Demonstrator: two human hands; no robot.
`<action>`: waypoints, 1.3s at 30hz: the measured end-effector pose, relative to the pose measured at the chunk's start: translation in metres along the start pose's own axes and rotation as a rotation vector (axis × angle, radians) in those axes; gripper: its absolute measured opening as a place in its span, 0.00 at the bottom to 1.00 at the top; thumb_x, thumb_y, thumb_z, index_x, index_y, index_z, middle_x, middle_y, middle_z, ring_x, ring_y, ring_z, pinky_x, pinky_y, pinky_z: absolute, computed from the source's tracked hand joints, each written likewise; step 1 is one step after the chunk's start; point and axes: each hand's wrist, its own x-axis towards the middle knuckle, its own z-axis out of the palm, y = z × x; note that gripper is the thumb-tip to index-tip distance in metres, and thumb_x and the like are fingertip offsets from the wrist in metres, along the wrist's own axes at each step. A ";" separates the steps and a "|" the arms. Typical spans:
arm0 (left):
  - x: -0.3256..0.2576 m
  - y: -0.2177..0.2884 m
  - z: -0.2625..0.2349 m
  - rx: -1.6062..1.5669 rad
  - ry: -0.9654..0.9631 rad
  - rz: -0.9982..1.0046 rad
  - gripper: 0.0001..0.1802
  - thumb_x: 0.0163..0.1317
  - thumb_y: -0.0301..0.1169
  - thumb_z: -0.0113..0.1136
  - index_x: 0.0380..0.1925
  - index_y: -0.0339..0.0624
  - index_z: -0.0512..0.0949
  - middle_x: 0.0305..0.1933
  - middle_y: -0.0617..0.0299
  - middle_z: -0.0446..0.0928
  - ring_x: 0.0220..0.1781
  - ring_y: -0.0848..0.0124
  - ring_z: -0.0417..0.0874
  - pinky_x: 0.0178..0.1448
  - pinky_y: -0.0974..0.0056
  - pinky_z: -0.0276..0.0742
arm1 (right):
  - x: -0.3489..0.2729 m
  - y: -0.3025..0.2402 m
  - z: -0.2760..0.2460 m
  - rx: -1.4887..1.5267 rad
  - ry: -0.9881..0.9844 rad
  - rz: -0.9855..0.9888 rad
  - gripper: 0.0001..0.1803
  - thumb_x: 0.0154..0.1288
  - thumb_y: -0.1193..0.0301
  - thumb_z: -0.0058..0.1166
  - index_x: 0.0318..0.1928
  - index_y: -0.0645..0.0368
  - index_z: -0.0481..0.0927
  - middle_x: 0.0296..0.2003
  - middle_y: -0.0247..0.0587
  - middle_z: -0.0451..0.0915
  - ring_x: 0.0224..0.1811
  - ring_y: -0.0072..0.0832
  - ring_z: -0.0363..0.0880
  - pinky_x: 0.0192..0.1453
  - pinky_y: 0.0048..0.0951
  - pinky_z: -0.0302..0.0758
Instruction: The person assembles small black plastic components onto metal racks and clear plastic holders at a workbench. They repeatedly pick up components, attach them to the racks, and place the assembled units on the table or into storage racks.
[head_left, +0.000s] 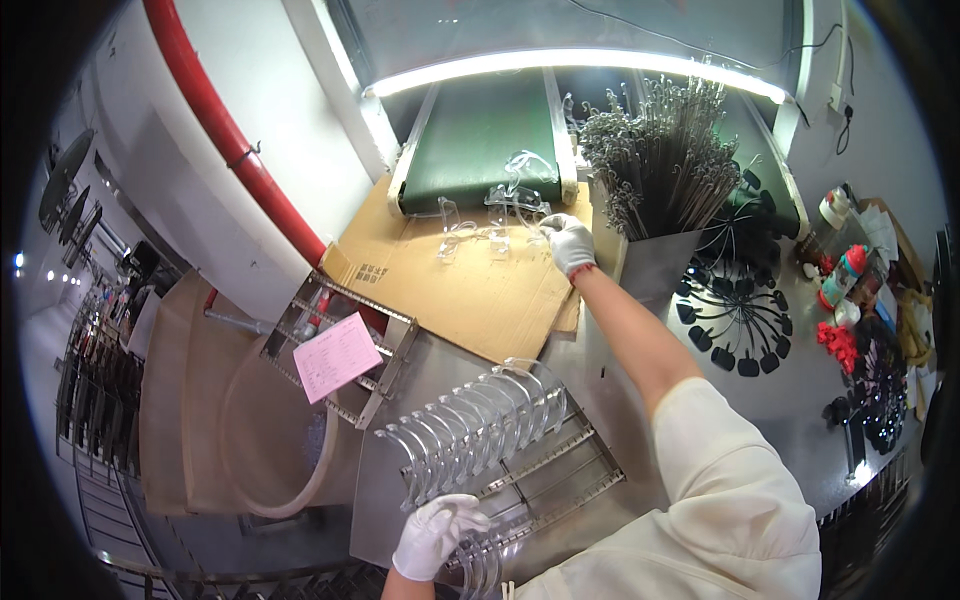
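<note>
My left hand (432,535), in a white glove, is beside the near end of a metal rack (560,512), its fingers a little apart and nothing plainly held. A row of clear curved plastic pieces (470,425) stands on this rack, and a few more of them (483,568) are just right of the hand. With my right arm stretched forward, my right gloved hand (568,243) is at the far edge of a cardboard sheet (440,285). Its fingertips are closed at a clear plastic part (525,205) by the belt's end. Two similar clear parts (447,225) lie left of it.
A green conveyor belt (485,130) ends over the cardboard. Right of it stands a dense bunch of metal hooks (660,160). Black-ended pieces (735,325) fan out on the metal table, with bottles (843,275) farther right. A pink paper (337,357) rests on another rack at left.
</note>
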 end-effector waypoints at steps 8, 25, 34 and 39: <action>0.018 0.065 0.098 0.478 0.442 0.429 0.24 0.62 0.21 0.68 0.58 0.26 0.78 0.38 0.56 0.86 0.32 0.78 0.82 0.38 0.73 0.77 | -0.246 -0.185 -0.114 0.255 -0.430 -0.563 0.11 0.59 0.80 0.69 0.44 0.59 0.88 0.37 0.35 0.84 0.37 0.25 0.83 0.43 0.26 0.80; -0.090 0.033 0.078 0.509 0.607 0.304 0.10 0.72 0.33 0.64 0.39 0.36 0.85 0.24 0.64 0.81 0.17 0.85 0.69 0.23 0.76 0.61 | -0.366 -0.198 -0.151 -0.217 -0.873 -0.153 0.14 0.74 0.63 0.57 0.45 0.62 0.85 0.38 0.52 0.86 0.40 0.46 0.86 0.48 0.38 0.81; -0.101 0.036 0.066 0.520 0.513 0.282 0.10 0.69 0.31 0.65 0.41 0.34 0.85 0.28 0.60 0.84 0.19 0.82 0.71 0.25 0.76 0.64 | -0.370 -0.175 -0.095 -0.689 -1.215 -0.133 0.28 0.75 0.51 0.44 0.39 0.63 0.88 0.39 0.58 0.87 0.46 0.54 0.86 0.56 0.49 0.79; -0.099 0.042 0.064 0.410 0.404 0.274 0.09 0.68 0.29 0.66 0.41 0.32 0.85 0.29 0.58 0.84 0.21 0.81 0.75 0.27 0.76 0.67 | -0.354 -0.172 -0.091 -0.746 -1.250 -0.123 0.27 0.72 0.51 0.48 0.41 0.64 0.88 0.42 0.59 0.87 0.49 0.55 0.86 0.58 0.48 0.79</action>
